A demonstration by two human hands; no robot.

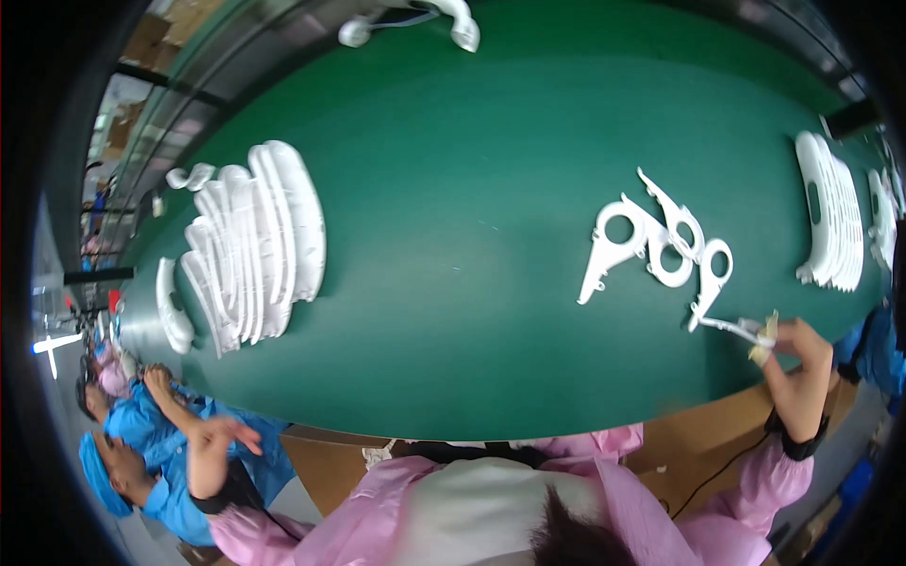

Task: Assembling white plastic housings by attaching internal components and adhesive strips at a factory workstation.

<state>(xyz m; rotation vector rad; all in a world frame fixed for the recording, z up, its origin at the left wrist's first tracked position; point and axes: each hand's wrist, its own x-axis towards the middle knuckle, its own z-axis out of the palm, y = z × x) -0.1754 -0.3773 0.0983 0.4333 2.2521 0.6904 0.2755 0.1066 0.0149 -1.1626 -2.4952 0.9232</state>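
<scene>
My right hand (800, 357), with pale yellow covers on its fingertips, pinches a thin white plastic part (731, 328) seen nearly edge-on at the table's near right edge. Its far end meets or overlaps a white ring-shaped bracket (714, 269) with a narrow arm; whether they touch, I cannot tell. Just beyond lie more such brackets, among them a ring-ended one (612, 247) and a tilted one (681, 224) overlapping its neighbour. At the lower left, my left hand (222, 441) is raised off the table's near edge, slightly blurred, fingers apart and holding nothing.
On the green table (453, 340), long curved white parts (297, 222) lie in a row at left. A row of white slotted panels (830, 212) stands at right. A white curved piece (462, 26) sits at the far edge. Co-workers in blue (160, 500) sit close at left.
</scene>
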